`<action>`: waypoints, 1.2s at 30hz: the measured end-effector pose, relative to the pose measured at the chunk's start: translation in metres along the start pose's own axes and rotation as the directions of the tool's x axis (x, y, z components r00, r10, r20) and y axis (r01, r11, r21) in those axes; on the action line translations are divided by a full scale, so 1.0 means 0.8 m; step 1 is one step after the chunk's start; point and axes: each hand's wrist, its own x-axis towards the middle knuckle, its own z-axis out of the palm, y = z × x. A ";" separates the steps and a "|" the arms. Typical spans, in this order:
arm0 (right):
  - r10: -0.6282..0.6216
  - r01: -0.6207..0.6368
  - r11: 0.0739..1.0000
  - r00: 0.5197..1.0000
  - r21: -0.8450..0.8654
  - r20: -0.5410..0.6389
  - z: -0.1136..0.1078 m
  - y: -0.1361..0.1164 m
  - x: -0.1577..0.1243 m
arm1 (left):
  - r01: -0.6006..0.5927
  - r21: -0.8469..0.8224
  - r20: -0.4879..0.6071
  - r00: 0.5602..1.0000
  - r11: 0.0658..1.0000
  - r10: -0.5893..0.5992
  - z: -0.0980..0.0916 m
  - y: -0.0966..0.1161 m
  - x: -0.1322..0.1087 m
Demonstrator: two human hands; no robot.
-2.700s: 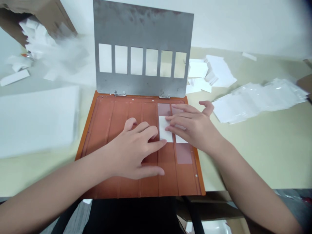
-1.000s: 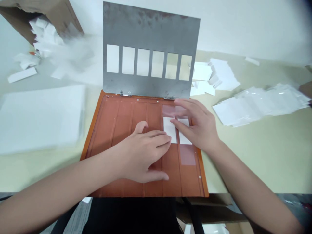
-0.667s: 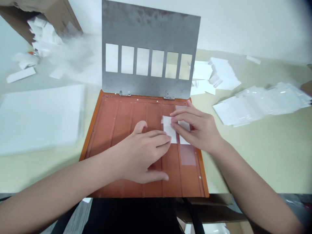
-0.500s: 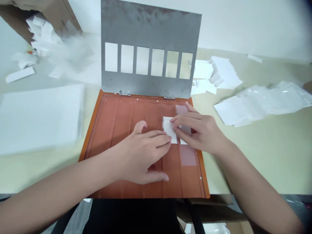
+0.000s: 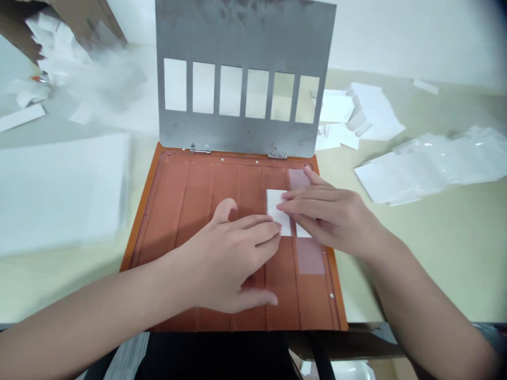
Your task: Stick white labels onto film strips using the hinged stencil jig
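The left hand point(image 5: 232, 266) and right hand point(image 5: 332, 219) lie palm-down, fingertips nearly meeting.

Pale green bench point(image 5: 443, 264), white wall past far edge, cardboard box off back left corner point(image 5: 75, 13), grey floor point(image 5: 127, 359) showing below near edge.

White card point(image 5: 277, 208) under right hand point(image 5: 332, 219), plate point(image 5: 245, 31) top cut off
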 end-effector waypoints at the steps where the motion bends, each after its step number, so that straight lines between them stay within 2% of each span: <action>1: -0.003 0.003 1.000 1.000 -0.002 -0.001 0.000 0.000 0.000 | 0.005 -0.002 -0.002 1.000 1.000 -0.005 0.000 0.001 0.000; 6: -0.007 0.007 1.000 1.000 -0.023 0.008 0.000 0.002 -0.002 | 0.015 0.010 0.000 1.000 1.000 -0.015 0.003 0.003 -0.002; 19: -0.018 0.018 1.000 1.000 0.023 -0.012 0.001 0.001 -0.002 | -0.015 0.200 -0.064 0.998 0.980 0.028 0.006 0.009 -0.005; 27: -0.049 0.049 0.999 0.999 -0.002 0.018 -0.002 0.003 -0.002 | 0.008 0.131 -0.071 0.997 0.991 0.001 0.003 0.006 -0.004; 36: -0.042 0.042 0.999 0.999 -0.004 0.031 -0.003 0.002 -0.001 | -0.050 -0.016 -0.019 0.999 0.999 0.049 -0.003 -0.007 0.003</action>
